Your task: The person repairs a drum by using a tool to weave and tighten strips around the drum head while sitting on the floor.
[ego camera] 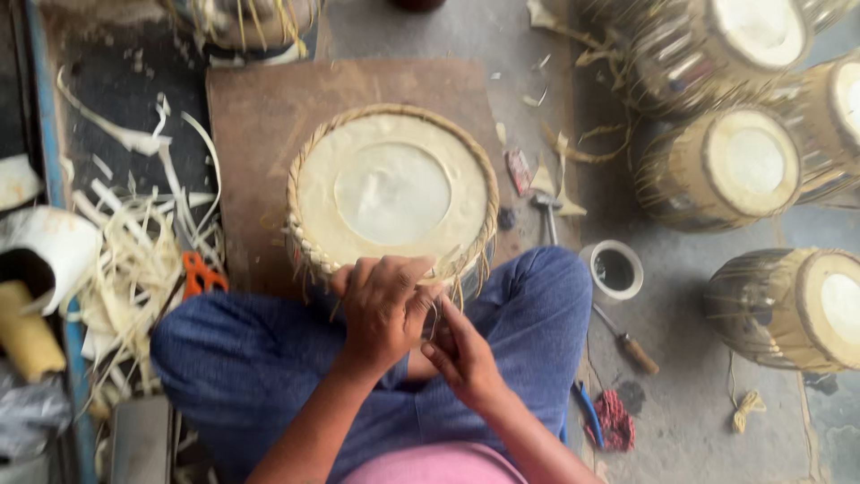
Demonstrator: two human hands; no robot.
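A drum [391,193] with a pale skin head and a braided straw-coloured rim stands upright between my crossed legs, on a brown wooden board [260,116]. My left hand [381,306] is closed over the near edge of the braided rim. Just to its right and lower, my right hand [461,354] pinches a thin pale lacing strip [441,309] that runs up to the rim beside the left hand's fingers. The rim under both hands is hidden.
Several similar drums [726,166] lie on the grey floor at the right. A small hammer [545,211], a white ring-shaped cup [613,269] and a wooden-handled awl [627,341] sit near my right knee. Orange scissors [199,273] and pale hide strips [134,260] lie at the left.
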